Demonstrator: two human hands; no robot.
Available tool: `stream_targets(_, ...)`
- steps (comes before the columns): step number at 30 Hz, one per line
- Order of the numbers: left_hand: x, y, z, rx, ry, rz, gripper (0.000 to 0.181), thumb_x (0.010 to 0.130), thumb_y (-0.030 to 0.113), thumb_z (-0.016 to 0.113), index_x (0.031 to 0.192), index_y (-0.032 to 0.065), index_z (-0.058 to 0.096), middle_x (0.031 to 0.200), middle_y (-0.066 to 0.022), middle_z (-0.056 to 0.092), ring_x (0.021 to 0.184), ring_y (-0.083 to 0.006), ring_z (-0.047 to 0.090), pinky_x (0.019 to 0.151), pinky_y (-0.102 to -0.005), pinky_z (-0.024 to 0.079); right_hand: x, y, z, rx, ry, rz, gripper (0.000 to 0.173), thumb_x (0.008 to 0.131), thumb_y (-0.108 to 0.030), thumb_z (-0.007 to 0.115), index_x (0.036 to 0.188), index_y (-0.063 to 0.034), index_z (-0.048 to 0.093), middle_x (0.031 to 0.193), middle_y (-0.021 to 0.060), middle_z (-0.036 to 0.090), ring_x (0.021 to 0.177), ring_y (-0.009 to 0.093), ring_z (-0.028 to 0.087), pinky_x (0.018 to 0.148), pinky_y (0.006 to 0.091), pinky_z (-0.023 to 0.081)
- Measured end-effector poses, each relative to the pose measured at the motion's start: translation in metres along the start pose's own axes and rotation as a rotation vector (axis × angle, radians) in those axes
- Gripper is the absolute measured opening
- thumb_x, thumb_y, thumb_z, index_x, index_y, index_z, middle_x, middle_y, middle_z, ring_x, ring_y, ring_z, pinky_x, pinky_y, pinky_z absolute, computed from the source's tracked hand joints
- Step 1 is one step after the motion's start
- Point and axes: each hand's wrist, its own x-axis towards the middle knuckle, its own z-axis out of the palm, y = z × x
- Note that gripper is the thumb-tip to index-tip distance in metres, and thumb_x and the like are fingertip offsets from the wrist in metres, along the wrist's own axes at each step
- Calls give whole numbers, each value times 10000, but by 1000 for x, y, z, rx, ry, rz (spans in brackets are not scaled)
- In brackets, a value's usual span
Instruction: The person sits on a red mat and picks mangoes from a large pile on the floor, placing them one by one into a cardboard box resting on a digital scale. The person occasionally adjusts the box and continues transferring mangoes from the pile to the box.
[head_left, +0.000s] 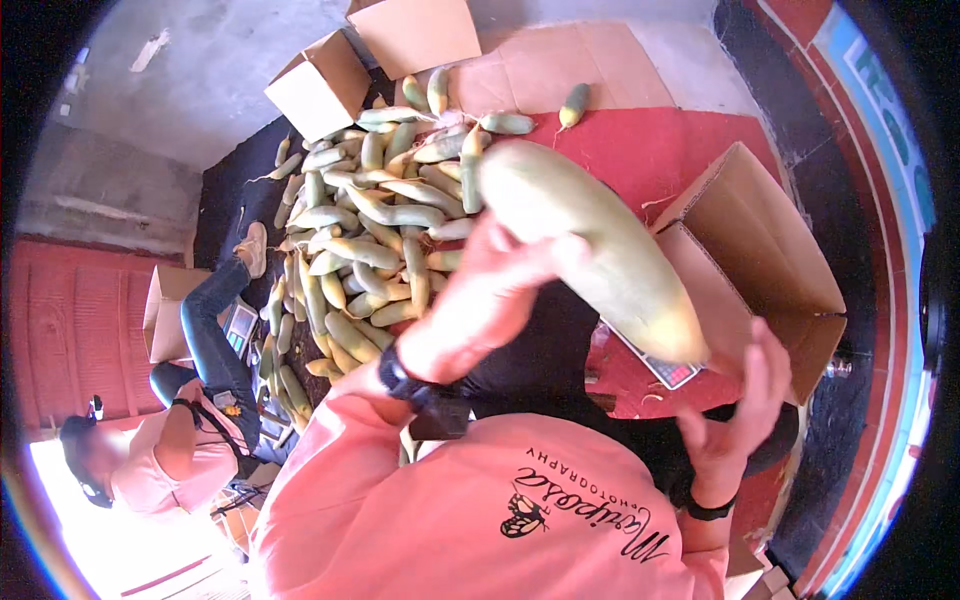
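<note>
My left hand (506, 274) grips a large pale green radish (592, 240) with a yellowish tip, raised in front of me. Its tip points down to the right, towards my right hand (739, 401), whose fingers are spread with nothing between them. Beneath the radish's tip, part of a digital scale (671, 373) with a lit display shows; the radish hides the rest. A big heap of green and yellowish radishes (390, 202) lies on the floor, left of the held one.
An open cardboard box (757, 247) stands at the right. Two more boxes (319, 86) (416, 34) are behind the heap, near flattened cardboard (555, 67). At the left another person (180, 457) sits by a second scale (240, 328) and a box (166, 311).
</note>
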Motion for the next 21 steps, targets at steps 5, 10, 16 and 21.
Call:
stream_targets(5, 3, -30, 24, 60, -243, -164, 507, 790, 177, 699, 1191, 25, 429, 1085, -59, 551, 1005, -152, 528, 890, -302, 428, -14, -14, 15, 320, -199, 341, 696, 728, -266, 727, 1279, -14, 385, 1164, 194, 527, 1004, 293, 549, 861, 380, 437)
stream_targets(10, 17, -53, 2, 104, -462, -293, 535, 871, 317, 598, 1254, 19, 373, 1151, -116, 555, 1059, -189, 532, 897, -319, 434, -39, 1, 5, 776, -94, 769, 665, 762, -237, 703, 1287, 22, 387, 1172, 115, 506, 1050, 189, 492, 906, 319, 385)
stream_targets(16, 33, -64, -37, 187, -337, -238, 352, 931, 263, 502, 1194, 42, 426, 1102, -141, 579, 1056, -226, 558, 893, -363, 456, -41, 79, -22, 268, 19, 788, 537, 809, -164, 653, 1263, 22, 435, 1175, 129, 528, 1065, 218, 496, 938, 329, 377)
stream_targets(21, 35, -64, -47, 69, -310, -243, 278, 944, 234, 472, 1149, 47, 450, 1082, -141, 587, 1030, -242, 576, 873, -369, 475, -31, 162, -23, -198, -259, 659, 512, 796, -203, 647, 1211, 38, 467, 1084, 207, 574, 997, 290, 552, 856, 361, 426)
